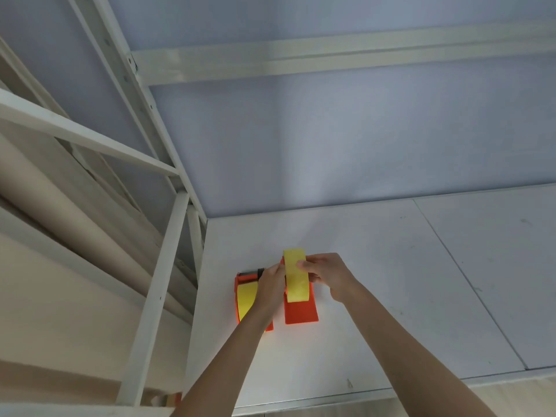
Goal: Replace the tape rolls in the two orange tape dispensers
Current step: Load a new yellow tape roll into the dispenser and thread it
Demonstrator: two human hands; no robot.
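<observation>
Looking down onto a white shelf board (391, 281), broad and bare to the right and toward the near edge, with a thin seam running diagonally across its right part. Bounded at the back by a pale grey-blue wall (331, 139), at the left by white metal rack uprights (156, 296) and angled braces, with a white crossbeam (301, 64) overhead. Crowded into the board's left rear corner, close to the rack post, leaving little room on that side but plenty on the right.

Standing side by side near that corner, two orange tape dispensers. Left dispenser (240, 293) loaded with a yellow tape roll (246, 299), its near end and right side covered by the forearm. Right dispenser (301, 313) showing a flat orange ramp toward the viewer, its far end hidden behind tape and fingers.

Held upright over the right dispenser, a second yellow tape roll (296, 278), seen edge-on as a tall band. Left hand (270, 287) curled against the roll's left face, fingers mostly hidden behind it. Right hand (328, 275) gripping from the right, thumb pressed onto the yellow band, remaining fingers wrapped out of sight. Cannot tell whether the roll already sits on its hub. Both forearms cut off at the bottom edge.
</observation>
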